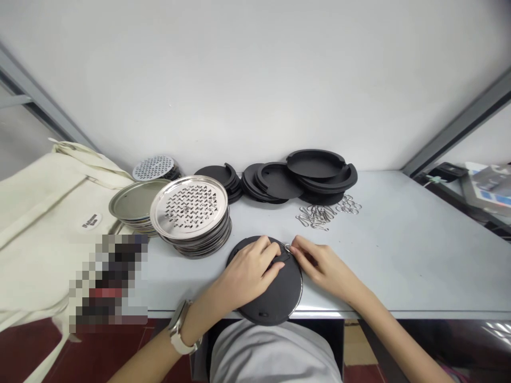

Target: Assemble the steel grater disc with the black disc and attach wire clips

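A round black disc (pixel 275 292) lies at the front edge of the table, its lower rim sticking out over the edge. A shiny metal rim shows along its right side. My left hand (pixel 253 266) rests on top with bent fingers pressing it down, thumb and fingers near a dark part by the upper right. At that side my right hand (pixel 315 260) pinches a small wire hook (pixel 287 248) against the disc's edge. The fingers partly hide where hook and disc meet. Loose metal hooks (pixel 317 215) lie in a pile beyond my right hand.
Stacked metal grater discs (pixel 191 207) and plain metal lids (pixel 138 199) stand at left. Another perforated stack (pixel 154 167) sits behind them. Black round covers (pixel 315 162) are piled along the wall. A cream cloth bag (pixel 48 213) covers the table's left end.
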